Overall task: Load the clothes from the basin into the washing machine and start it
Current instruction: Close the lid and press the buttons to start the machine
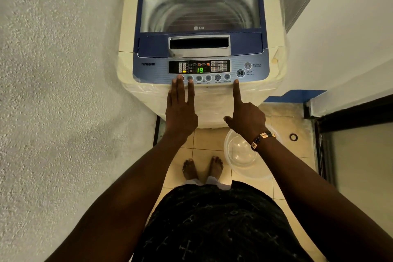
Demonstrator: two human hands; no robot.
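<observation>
The top-loading washing machine [200, 49] stands in front of me with its blue lid down over the drum. On its control panel [199, 66] the display is lit and shows a green 19. My left hand [180, 108] lies flat against the panel's front edge, fingers straight and touching the leftmost round buttons. My right hand [244, 117] points with its index finger, the tip just below the start/pause button [240, 73]. The clear plastic basin [244, 155] sits on the floor to the right of my feet, with nothing visible inside it.
A rough grey wall runs close along the left of the machine. On the right are a white wall and a dark door frame [340, 117]. The tiled floor [204, 140] between them is narrow, with a small floor drain [293, 137] near the door.
</observation>
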